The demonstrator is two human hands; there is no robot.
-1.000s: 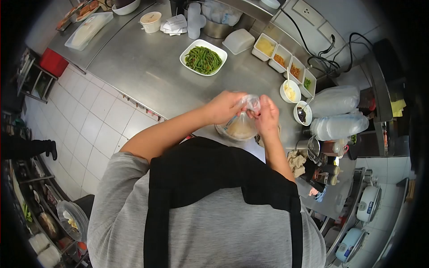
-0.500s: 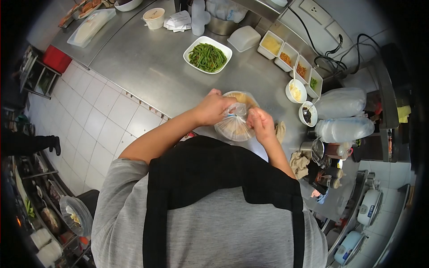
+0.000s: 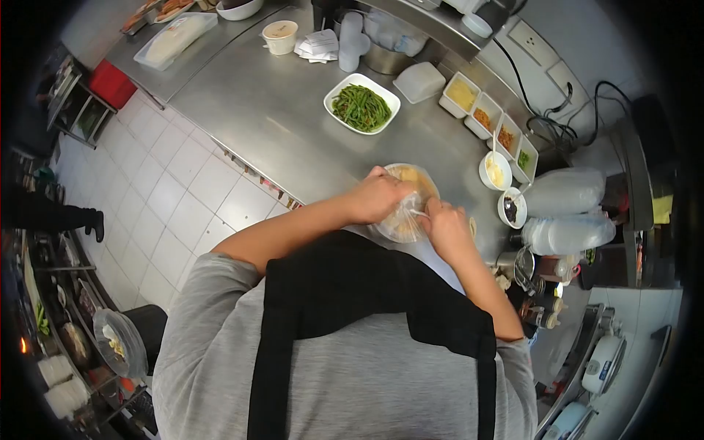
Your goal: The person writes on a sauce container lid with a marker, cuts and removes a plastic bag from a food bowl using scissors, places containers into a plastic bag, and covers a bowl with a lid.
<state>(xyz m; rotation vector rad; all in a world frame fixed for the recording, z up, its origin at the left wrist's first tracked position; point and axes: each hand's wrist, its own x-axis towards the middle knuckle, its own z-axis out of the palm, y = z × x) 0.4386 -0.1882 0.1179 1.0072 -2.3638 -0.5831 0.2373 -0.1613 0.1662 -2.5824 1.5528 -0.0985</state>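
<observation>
The bag (image 3: 400, 226) now thins at its neck, apparently closing tighter, pinched by left hand (image 3: 380, 196) at nine o'clock, right hand (image 3: 449, 224) at three.

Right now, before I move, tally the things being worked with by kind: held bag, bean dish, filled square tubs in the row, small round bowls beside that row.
Held bag: 1
Bean dish: 1
Filled square tubs: 4
Small round bowls: 2
Total: 8
</observation>
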